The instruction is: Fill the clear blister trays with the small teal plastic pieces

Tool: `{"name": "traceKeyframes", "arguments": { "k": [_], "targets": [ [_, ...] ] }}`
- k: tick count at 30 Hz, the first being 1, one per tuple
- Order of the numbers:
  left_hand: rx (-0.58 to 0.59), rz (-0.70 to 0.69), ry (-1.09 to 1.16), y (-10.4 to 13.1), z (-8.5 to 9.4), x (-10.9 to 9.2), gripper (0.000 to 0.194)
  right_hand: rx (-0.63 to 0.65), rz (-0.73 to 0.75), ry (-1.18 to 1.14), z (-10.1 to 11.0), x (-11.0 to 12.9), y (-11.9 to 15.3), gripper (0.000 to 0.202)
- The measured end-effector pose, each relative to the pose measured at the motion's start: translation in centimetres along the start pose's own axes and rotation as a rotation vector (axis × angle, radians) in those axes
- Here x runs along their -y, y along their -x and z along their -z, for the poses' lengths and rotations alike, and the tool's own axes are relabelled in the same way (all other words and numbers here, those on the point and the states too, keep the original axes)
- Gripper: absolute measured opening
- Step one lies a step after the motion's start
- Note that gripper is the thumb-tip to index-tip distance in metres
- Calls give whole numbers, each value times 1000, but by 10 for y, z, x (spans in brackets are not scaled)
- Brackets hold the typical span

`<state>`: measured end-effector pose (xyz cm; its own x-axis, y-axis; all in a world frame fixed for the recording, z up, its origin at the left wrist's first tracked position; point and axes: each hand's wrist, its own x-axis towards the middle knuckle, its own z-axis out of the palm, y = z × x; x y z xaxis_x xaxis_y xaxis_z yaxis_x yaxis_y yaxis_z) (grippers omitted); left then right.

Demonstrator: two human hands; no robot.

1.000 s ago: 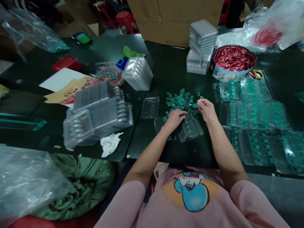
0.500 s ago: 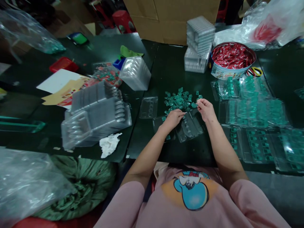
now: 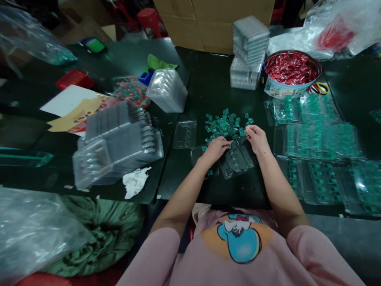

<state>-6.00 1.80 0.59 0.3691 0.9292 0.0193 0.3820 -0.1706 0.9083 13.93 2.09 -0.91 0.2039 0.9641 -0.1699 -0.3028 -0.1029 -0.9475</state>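
Note:
A loose pile of small green translucent pieces [image 3: 222,125] lies on the dark table. Just below it is a clear plastic tray [image 3: 235,161] with a row of small compartments. My left hand [image 3: 218,147] is closed, its fingertips at the tray's upper end by a small green piece. My right hand [image 3: 256,138] pinches a green piece [image 3: 242,131] at the pile's right edge. Another clear tray [image 3: 196,154], with a few green pieces, is partly hidden under my left hand. One more clear tray [image 3: 185,134] lies flat left of the pile.
Filled green trays [image 3: 323,139] cover the right side. A round tin [image 3: 285,92] of red packets stands behind them. Clear tray stacks stand at the left [image 3: 119,139], back left [image 3: 167,91] and back centre [image 3: 250,47]. White tissue [image 3: 135,182] lies at front left.
My hands have barely moved; both remain at the tray and the pile. The camera view has shifted slightly.

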Motion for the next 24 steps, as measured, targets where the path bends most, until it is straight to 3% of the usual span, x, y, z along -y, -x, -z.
{"name": "traceKeyframes", "arguments": {
  "k": [5, 12, 15, 20, 24],
  "targets": [
    [41, -17, -43, -1, -6, 3, 23, -6, -13, -13, -4, -2, 2, 37],
    [-4, -35, -71, 0, -14, 11, 25, -9, -69, -74, -18, -1, 8, 38],
    [-27, -39, -52, 2, -8, 5, 27, 3, -95, -139, -23, 2, 12, 39],
    [-188, -42, 179, 4, -5, -13, 46, 85, -103, -172, -27, 7, 23, 42],
    [-229, -168, 117, 4, -8, -23, 28, 136, -101, -164, -31, 10, 32, 40]
  ]
}}
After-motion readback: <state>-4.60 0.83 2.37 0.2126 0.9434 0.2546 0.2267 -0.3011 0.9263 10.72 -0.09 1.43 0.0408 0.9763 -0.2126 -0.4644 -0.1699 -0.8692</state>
